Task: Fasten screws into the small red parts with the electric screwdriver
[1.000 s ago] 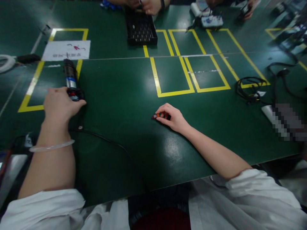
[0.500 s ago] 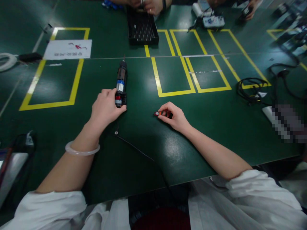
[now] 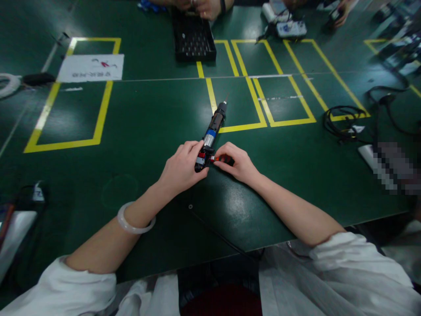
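Gripped at its rear end in my left hand (image 3: 181, 169), an electric screwdriver (image 3: 212, 131) points up and to the right, its bit facing away from me. Silver, blue and red inner parts show along its body. Between the thumb and fingers of my right hand (image 3: 238, 163) is a small orange-and-black piece (image 3: 223, 159) with a silvery end. That end meets the screwdriver's rear, or nearly so; I cannot tell if they touch. Below my left hand a thin black cable (image 3: 223, 239) with a round end runs toward the table's front edge.
Yellow tape rectangles mark the green table (image 3: 158, 114). A black tray (image 3: 195, 46) stands at the far side by another person's hands (image 3: 207, 8). A white sheet (image 3: 90, 68) lies at left. Coiled black cable (image 3: 342, 125) and a blurred-out object (image 3: 394, 164) are at right.
My left hand has brought the electric screwdriver to the right and nearer me, tilting it rightward, up to the piece in my right hand. My right hand has barely moved. The cable's round end has shifted right and nearer me.
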`<state>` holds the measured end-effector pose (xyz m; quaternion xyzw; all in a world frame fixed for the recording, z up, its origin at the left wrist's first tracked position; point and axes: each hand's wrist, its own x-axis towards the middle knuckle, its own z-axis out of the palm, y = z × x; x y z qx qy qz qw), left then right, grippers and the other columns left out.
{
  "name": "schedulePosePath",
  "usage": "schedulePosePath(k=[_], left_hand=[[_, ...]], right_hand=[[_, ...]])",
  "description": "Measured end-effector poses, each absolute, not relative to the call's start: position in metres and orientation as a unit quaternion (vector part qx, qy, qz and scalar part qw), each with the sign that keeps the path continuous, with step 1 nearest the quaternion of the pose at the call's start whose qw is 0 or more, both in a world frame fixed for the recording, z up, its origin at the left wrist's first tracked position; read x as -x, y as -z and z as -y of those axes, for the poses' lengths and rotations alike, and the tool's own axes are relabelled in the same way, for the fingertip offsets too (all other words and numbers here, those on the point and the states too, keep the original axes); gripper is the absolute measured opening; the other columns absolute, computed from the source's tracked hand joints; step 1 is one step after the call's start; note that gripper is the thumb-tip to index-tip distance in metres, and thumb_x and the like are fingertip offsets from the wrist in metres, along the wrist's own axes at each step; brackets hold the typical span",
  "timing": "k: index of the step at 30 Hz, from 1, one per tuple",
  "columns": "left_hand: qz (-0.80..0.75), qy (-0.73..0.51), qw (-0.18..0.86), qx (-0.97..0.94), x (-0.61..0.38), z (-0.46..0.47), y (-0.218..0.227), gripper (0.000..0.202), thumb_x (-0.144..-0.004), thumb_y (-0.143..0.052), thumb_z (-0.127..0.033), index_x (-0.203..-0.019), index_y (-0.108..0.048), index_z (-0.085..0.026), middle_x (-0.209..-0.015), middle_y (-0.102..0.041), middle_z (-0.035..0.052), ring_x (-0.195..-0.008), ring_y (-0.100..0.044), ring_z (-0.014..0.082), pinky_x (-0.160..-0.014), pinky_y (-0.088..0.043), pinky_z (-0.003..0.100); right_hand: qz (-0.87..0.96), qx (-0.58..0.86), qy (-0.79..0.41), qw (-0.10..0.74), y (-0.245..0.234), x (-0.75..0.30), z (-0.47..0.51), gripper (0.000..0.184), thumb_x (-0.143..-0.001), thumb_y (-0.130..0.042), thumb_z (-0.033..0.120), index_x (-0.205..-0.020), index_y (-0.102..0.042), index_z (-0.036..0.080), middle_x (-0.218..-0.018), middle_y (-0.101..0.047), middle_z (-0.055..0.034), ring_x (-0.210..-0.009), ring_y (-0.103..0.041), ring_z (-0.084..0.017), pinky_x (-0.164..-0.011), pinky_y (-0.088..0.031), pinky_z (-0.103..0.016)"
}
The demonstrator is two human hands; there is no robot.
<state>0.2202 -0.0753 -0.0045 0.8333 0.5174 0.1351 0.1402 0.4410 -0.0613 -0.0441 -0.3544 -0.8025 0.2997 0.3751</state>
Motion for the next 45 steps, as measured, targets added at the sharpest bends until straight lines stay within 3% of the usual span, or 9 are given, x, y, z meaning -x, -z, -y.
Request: schedulePosePath(k=[6,16,30,34,38,45], left_hand=[[-0.512,-0.126,0.138,-0.839,-0.223,0.078,0.005,0.068,-0.085,-0.062,-0.038,-0.146,-0.046,-0.013,-0.138,-0.055,0.0175,-0.121,-0.055,0.036,-0.097,-0.053,0.047],[-0.513,-0.124,0.127,-0.84,-0.223,0.077,0.006,0.067,-0.085,-0.062,-0.038,-0.146,-0.046,-0.013,-0.138,-0.055,0.0174,-0.121,-0.055,0.036,-0.096,-0.053,0.046],[-0.501,-0.12,0.077,-0.854,-0.227,0.08,0.006,0.066,-0.086,-0.062,-0.033,-0.146,-0.045,-0.01,-0.137,-0.055,0.0175,-0.119,-0.056,0.033,-0.098,-0.054,0.045],[-0.515,-0.128,0.069,-0.845,-0.228,0.079,0.007,0.063,-0.088,-0.064,-0.04,-0.141,-0.049,-0.01,-0.134,-0.057,0.0169,-0.116,-0.058,0.0325,-0.095,-0.054,0.043],[-0.528,-0.148,0.067,-0.833,-0.231,0.078,0.012,0.057,-0.093,-0.06,-0.048,-0.136,-0.051,-0.012,-0.129,-0.059,0.0163,-0.114,-0.058,0.0321,-0.092,-0.053,0.042],[-0.544,-0.149,0.06,-0.823,-0.234,0.078,0.014,0.054,-0.095,-0.058,-0.047,-0.137,-0.051,-0.014,-0.125,-0.059,0.0152,-0.111,-0.059,0.0311,-0.088,-0.053,0.039]], right_hand=[[0.821,0.352,-0.285,0.346,0.047,-0.441,0.062,0.002,-0.095,-0.064,0.022,-0.097,-0.064,0.022,-0.098,-0.061,-0.0051,-0.092,-0.062,-0.02,-0.083,-0.052,-0.033],[0.828,0.33,-0.296,0.344,0.047,-0.444,0.059,0.013,-0.093,-0.059,0.013,-0.101,-0.067,0.02,-0.102,-0.063,-0.0069,-0.096,-0.064,-0.02,-0.085,-0.052,-0.033],[0.799,0.363,-0.343,0.336,0.047,-0.439,0.056,0.01,-0.091,-0.057,0.013,-0.097,-0.06,0.02,-0.089,-0.063,-0.0022,-0.078,-0.059,-0.015,-0.072,-0.047,-0.027],[0.79,0.379,-0.336,0.346,0.047,-0.439,0.056,0.007,-0.089,-0.061,0.016,-0.087,-0.056,0.02,-0.083,-0.06,-0.0004,-0.074,-0.057,-0.014,-0.069,-0.044,-0.026],[0.794,0.391,-0.31,0.347,0.049,-0.441,0.055,0.008,-0.09,-0.064,0.019,-0.084,-0.059,0.02,-0.082,-0.059,-0.0009,-0.075,-0.057,-0.015,-0.069,-0.043,-0.026],[0.805,0.381,-0.298,0.343,0.049,-0.442,0.056,0.006,-0.094,-0.062,0.02,-0.088,-0.064,0.019,-0.083,-0.06,-0.0025,-0.079,-0.059,-0.016,-0.072,-0.045,-0.027]])
